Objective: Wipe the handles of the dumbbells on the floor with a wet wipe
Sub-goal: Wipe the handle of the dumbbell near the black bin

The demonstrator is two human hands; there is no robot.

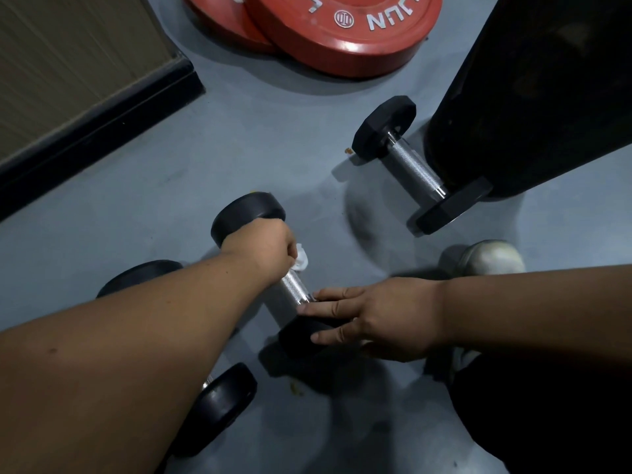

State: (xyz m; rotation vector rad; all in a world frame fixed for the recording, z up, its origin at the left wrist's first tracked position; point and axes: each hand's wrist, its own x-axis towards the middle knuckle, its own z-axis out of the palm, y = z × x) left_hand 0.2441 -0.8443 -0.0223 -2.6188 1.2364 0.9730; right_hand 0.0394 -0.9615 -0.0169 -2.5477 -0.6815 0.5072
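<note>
A black dumbbell with a knurled metal handle lies on the grey floor in the middle. My left hand grips the far part of that handle with a white wet wipe wrapped under its fingers. My right hand rests with straight fingers on the near black head of the same dumbbell. A second dumbbell lies to the upper right, untouched. A third dumbbell lies at lower left, mostly hidden under my left forearm.
Two red weight plates lie stacked at the top. A large black cylindrical object leans over the right dumbbell's near head. A dark-edged platform borders the left. A shoe stands at right.
</note>
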